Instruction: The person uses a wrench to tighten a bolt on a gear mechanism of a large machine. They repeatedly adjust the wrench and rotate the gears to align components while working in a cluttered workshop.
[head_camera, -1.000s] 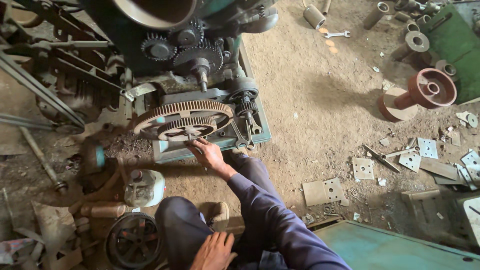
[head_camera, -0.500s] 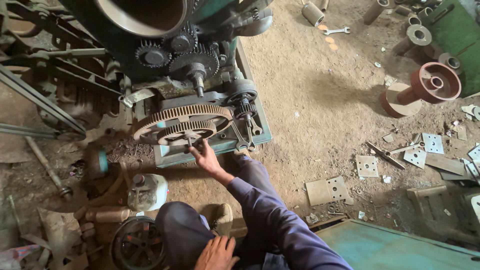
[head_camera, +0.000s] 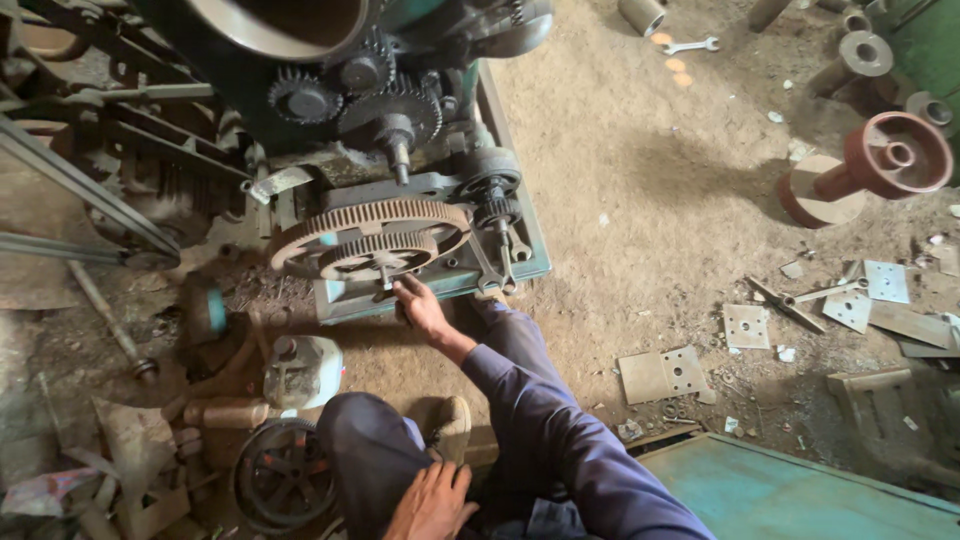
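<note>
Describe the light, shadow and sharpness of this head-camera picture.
Head view: soft daylight falls evenly on the dirt floor, brightest at upper right; the machine's upper body and the left clutter lie in deep shadow; the large gear and the right hand touching its lower edge are sharp; the left hand on the knee is slightly soft; wide-angle stretching shows at the edges; no glare.

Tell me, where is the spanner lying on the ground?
In the head view the spanner lies at the top right on the dirt floor, beside orange spots, right of the machine.
</note>
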